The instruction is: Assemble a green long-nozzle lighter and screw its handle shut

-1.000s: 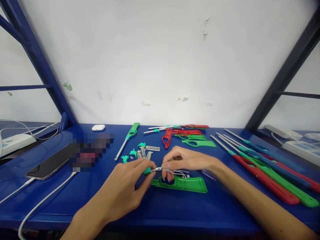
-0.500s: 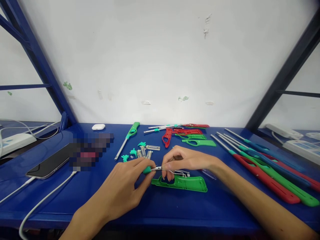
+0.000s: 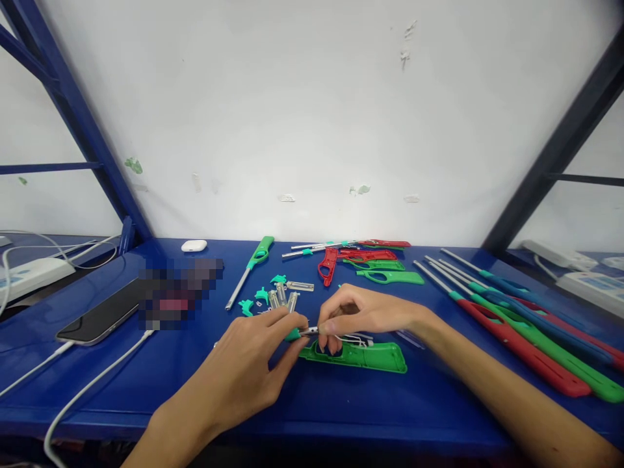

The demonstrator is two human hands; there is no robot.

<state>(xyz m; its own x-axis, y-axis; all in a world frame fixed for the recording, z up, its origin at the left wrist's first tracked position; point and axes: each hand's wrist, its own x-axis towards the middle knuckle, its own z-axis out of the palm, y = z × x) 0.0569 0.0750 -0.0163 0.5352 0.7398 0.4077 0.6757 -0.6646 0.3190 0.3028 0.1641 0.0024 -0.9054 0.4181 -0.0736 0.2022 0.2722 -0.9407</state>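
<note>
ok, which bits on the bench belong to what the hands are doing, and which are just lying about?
In hand: left hand, right hand, metal tube, green shell.
Lying about: phone, charging cable, earbud case, power strip.

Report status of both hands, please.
Left hand and right hand pinch one metal tube. Green shell lies beneath. Small parts behind, apart.
</note>
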